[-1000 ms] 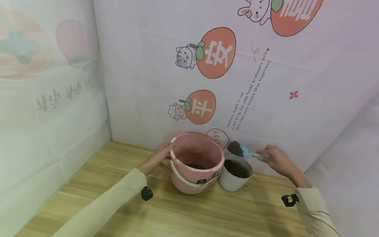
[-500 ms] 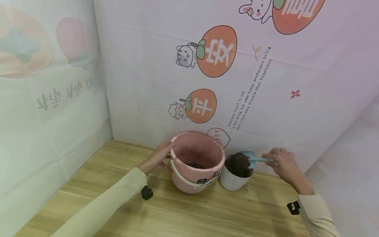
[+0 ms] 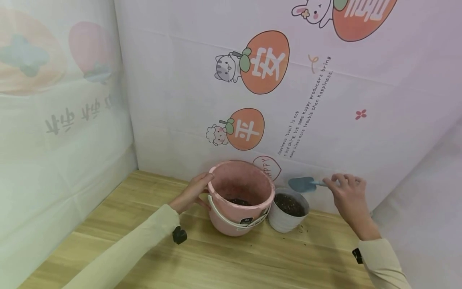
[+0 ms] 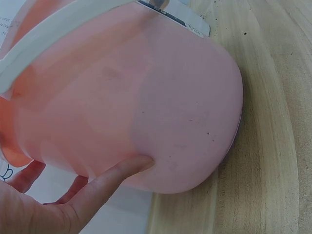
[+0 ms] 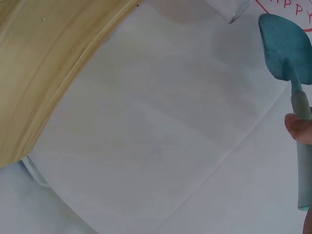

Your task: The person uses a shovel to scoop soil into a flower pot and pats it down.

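Note:
My left hand (image 3: pixel 191 194) grips the upper side and rim of a pink bucket (image 3: pixel 225 222), which has a white handle (image 3: pixel 223 218) hanging down its front. Dark soil (image 3: pixel 239 201) lies at the bucket's bottom. In the left wrist view one digit presses along the bucket wall (image 4: pixel 161 97) while other fingertips pass behind it. My right hand (image 3: pixel 349 198) holds a small blue trowel (image 3: pixel 302 184) by its pale handle. The trowel's blade, bare of soil, hovers above the back rim of a white pot (image 3: pixel 284 221). Soil (image 3: pixel 288 204) fills much of that pot.
Bucket and pot stand side by side on a wood-grain table (image 3: pixel 223 265), close to a printed cloth backdrop (image 3: pixel 173 100). Crumbs of soil (image 3: pixel 301 229) are scattered by the pot. More cloth (image 3: pixel 72 160) hangs along the left side.
A heap of soil on the trowel has dropped into the pot. My right hand then lifted the emptied trowel up off the pot. The left hand and bucket stay put.

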